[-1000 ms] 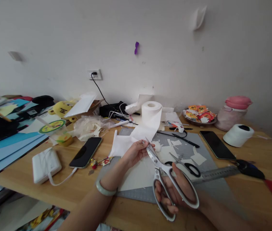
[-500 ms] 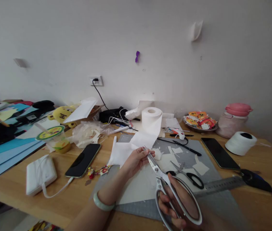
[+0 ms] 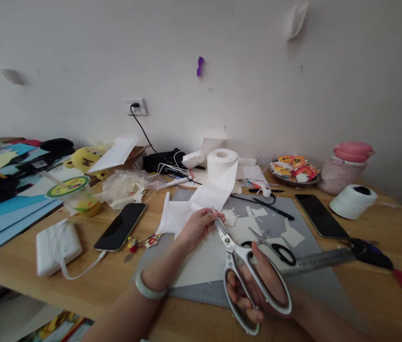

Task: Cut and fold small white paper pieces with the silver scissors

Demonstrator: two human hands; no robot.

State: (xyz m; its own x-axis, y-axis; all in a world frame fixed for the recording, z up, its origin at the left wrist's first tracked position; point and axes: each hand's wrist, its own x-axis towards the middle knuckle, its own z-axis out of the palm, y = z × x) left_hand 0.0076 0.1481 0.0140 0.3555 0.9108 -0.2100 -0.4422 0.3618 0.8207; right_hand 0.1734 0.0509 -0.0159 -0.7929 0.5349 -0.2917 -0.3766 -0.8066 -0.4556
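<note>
My right hand (image 3: 256, 285) grips large white-handled scissors (image 3: 235, 251), fingers through the loops, the handles spread apart. Their blades point up and left to the fingertips of my left hand (image 3: 201, 227). Thumb and fingers of that hand are pinched together at the blade tips; whatever lies between them is too small to make out. Just beyond the left hand, a strip of white paper (image 3: 210, 195) unrolls from a standing paper roll (image 3: 222, 166). Beneath both hands lie a pale sheet (image 3: 201, 270) and a grey cutting mat (image 3: 201, 292).
Black-handled scissors (image 3: 282, 254), a steel ruler (image 3: 322, 260) and paper scraps (image 3: 291, 234) lie right of my hands. A phone (image 3: 322, 216) and thread cone (image 3: 353, 201) are further right. Leftward are another phone (image 3: 120, 227), a power bank (image 3: 58, 247) and a lidded cup (image 3: 74, 194).
The whole scene sits higher and slightly further left in the picture, as the head camera has tilted down. Both hands keep nearly the same pose, with the scissors still at the left fingertips.
</note>
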